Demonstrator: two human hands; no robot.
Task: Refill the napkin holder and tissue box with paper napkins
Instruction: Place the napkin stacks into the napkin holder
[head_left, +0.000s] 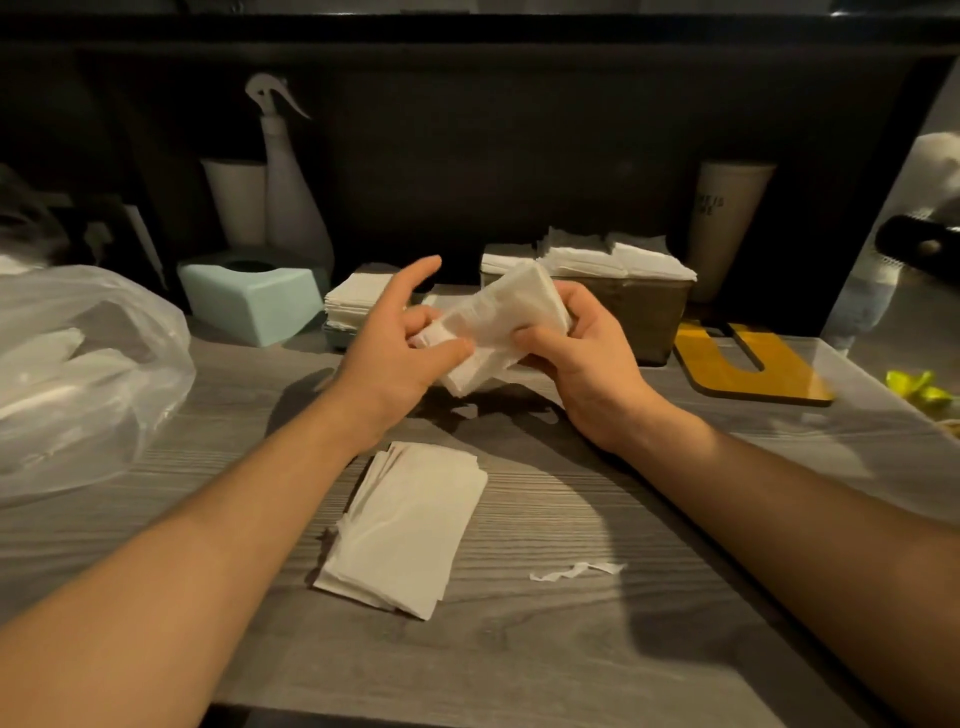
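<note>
**Two hands on one bundle of napkins**

Both hands hold a thick bundle of napkins (496, 325) above the middle of the desk (571, 649). The right hand (576, 353) clamps its far end, fingers curled round it, probably to steady it. The left hand (395, 338) pinches the near end with its thumb, forefinger stretched out, seemingly to square or split the stack.

A loose pile of napkins (410, 525) lies flat near the desk's front edge, likely set aside for loading. Along the back edge stand the pale green tissue box (249, 301) towards the left and the brown napkin holder (634, 312) towards the right, already bristling with napkins.
</note>
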